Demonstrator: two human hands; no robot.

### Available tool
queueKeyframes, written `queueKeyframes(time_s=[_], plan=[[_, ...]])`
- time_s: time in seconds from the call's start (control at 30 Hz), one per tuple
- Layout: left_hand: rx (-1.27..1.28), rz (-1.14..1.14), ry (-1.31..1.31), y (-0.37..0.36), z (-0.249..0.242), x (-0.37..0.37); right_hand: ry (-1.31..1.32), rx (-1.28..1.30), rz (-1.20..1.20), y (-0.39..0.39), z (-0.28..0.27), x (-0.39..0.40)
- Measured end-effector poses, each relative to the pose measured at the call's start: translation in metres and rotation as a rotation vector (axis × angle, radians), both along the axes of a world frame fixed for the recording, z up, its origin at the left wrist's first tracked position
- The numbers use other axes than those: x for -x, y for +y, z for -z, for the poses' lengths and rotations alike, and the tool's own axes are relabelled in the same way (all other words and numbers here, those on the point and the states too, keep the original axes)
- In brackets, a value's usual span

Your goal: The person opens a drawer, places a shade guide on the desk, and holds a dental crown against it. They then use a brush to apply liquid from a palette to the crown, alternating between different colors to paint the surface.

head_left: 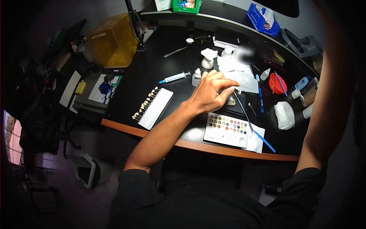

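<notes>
My left hand [211, 92] reaches over the middle of the black desk, thumb and forefinger pinched. Whatever is in the pinch is too small to make out. A tiny cream-coloured piece [239, 92] shows just beside the fingertips. Below them sits a small tooth-like model [231, 101] on a dark pad. Towards me lies a white palette [225, 133] with rows of coloured dots. A thin dark stick [244, 112] runs from near the fingertips to a blue-handled stick [264, 140] on white paper. My right forearm [322, 99] rises along the right side; its hand is beyond the frame.
Left of my hand are a syringe [174, 78], a dropper bottle [196, 77] and a tooth shade guide [156, 108]. To the right stand a red bowl [277, 84] and a crumpled white wad [284, 115]. White sheets [244, 81] lie behind. A lamp arm [135, 26] rises at the back.
</notes>
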State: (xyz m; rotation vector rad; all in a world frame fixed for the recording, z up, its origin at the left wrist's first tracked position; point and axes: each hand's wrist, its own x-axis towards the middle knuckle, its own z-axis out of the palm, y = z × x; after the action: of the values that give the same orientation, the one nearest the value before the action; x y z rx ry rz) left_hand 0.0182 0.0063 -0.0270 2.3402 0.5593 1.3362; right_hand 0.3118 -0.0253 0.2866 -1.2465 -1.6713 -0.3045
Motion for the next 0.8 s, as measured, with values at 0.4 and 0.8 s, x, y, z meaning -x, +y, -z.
queueKeyframes(time_s=[0.4,0.8], plan=[[0.132,0.166,-0.011,0.003,-0.007,0.008,0.053,-0.075,-0.031,-0.044,0.018,0.007],[0.133,0.126,0.016,0.0,-0.014,0.01,0.091,-0.107,-0.074,-0.06,0.032,0.008]])
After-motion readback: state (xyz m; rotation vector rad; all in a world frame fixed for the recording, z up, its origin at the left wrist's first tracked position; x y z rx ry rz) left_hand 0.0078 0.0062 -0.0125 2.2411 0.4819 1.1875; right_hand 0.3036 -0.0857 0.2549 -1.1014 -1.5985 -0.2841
